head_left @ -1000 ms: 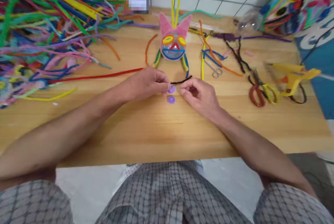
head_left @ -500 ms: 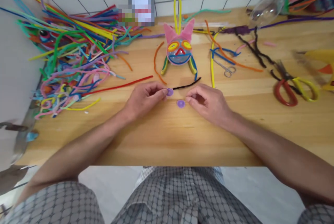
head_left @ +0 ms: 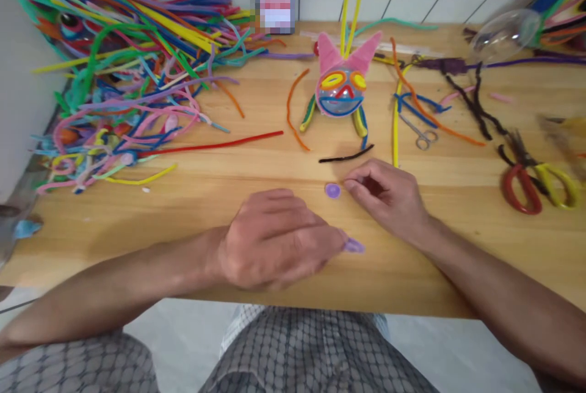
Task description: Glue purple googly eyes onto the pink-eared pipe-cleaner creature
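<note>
My left hand (head_left: 274, 240) is near the table's front edge, fingers pinched on a small purple disc (head_left: 353, 246) that sticks out past my fingertips. My right hand (head_left: 389, 194) rests on the wooden table (head_left: 229, 198) with its fingers curled, fingertips just right of a second purple disc (head_left: 332, 190) lying flat. Whether it touches that disc I cannot tell. A short black pipe cleaner (head_left: 346, 155) lies just beyond. Behind it stands a pipe-cleaner figure (head_left: 342, 91) with pink ears, a yellow loop and a round face.
A large heap of coloured pipe cleaners (head_left: 123, 69) fills the left back of the table. A red pipe cleaner (head_left: 215, 144) lies across the middle. Small silver scissors (head_left: 422, 134) and red-and-yellow scissors (head_left: 533, 179) are at the right. A clear dome (head_left: 501, 42) sits at the back right.
My left hand has drawn back toward the table's front edge, carrying one purple disc with it. My right hand has stayed beside the other disc. The camera view has shifted.
</note>
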The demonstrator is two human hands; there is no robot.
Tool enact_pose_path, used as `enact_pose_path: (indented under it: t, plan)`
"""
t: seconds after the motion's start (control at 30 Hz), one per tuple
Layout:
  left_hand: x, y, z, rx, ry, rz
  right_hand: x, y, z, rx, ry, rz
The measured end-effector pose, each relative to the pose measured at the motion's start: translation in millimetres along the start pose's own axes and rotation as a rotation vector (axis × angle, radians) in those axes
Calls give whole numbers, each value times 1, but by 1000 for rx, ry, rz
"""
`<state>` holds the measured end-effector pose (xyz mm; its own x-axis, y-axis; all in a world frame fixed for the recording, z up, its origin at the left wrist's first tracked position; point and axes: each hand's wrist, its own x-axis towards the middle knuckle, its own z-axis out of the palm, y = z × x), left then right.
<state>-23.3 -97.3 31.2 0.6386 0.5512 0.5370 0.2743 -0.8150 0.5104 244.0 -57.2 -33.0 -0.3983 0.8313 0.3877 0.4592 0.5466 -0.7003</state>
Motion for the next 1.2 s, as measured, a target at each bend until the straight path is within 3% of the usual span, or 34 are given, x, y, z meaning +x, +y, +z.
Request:
enact_pose_path:
  t: [0.2, 0.33, 0.53, 1.0, 1.2]
  plan:
    - [9, -27, 15, -83, -90, -624, 0, 0, 1, -46, 27, -8]
    - [13, -40, 15, -137, -168, -804, 0, 0, 1, -53, 28, 4]
    - [12, -41, 16, -119, -234, -819, 0, 1, 2, -46, 20, 0]
    - [12, -45, 20, -277, -76, -832, -1, -8, 2, -39, -9, -24]
    - [11, -41, 24, -331, -64, -817, 0, -14, 4, -28, -23, -24]
